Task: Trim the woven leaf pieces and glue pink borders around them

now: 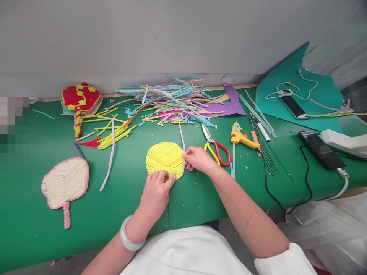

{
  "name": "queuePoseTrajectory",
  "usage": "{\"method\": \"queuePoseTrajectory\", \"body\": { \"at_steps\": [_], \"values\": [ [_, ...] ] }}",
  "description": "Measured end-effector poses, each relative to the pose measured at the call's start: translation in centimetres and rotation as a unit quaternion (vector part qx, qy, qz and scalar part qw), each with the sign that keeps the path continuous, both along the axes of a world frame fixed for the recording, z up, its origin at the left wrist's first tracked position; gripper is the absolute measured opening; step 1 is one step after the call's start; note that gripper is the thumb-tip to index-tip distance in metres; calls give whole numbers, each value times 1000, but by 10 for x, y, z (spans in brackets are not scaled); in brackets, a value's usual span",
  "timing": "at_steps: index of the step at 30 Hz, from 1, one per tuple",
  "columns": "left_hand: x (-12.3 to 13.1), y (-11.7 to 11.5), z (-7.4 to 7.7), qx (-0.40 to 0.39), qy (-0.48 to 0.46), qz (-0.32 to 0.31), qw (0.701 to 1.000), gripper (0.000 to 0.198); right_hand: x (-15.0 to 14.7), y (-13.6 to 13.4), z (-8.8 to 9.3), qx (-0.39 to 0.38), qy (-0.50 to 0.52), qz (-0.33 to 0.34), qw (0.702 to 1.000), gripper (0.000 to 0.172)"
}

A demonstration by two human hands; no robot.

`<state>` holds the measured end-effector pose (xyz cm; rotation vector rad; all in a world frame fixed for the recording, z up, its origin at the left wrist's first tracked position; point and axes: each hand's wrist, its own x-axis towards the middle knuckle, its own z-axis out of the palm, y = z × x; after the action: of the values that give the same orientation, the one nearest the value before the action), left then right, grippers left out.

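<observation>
Left hand (156,189): I grip the yellow disc (164,157) by its lower edge.
Disc: flat on the green table (120,214).
Right hand (197,159): pinching the pink strip (181,135) against the right edge.
Strip: best kept untwisted (snug, too).

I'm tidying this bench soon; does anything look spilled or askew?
Yes: short cut bits lie scattered by the untidy heap of coloured strips, and the teal sheet bends upward at the back instead of lying flat.

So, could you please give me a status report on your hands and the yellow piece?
Left hand on yellow piece, near edge. Right hand pinching pale pink strip at piece's right edge. Scissors close by, off to the right.
</observation>
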<state>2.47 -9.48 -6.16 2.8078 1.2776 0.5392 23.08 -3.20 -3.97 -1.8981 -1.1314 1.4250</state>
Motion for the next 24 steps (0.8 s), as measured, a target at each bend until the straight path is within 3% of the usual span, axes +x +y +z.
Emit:
{"method": "queuePoseTrajectory", "body": {
  "at_steps": [5,11,24],
  "values": [
    [-1,3,3,13,-3,-24,1000,32,2,4,0,-5,-3,9,1000,20],
    [-3,7,-3,-40,-8,-80,996,41,3,6,1,-11,-3,13,1000,17],
    [-3,8,-3,-22,7,-88,996,41,6,18,7,-14,-11,0,1000,18]
  ]
}}
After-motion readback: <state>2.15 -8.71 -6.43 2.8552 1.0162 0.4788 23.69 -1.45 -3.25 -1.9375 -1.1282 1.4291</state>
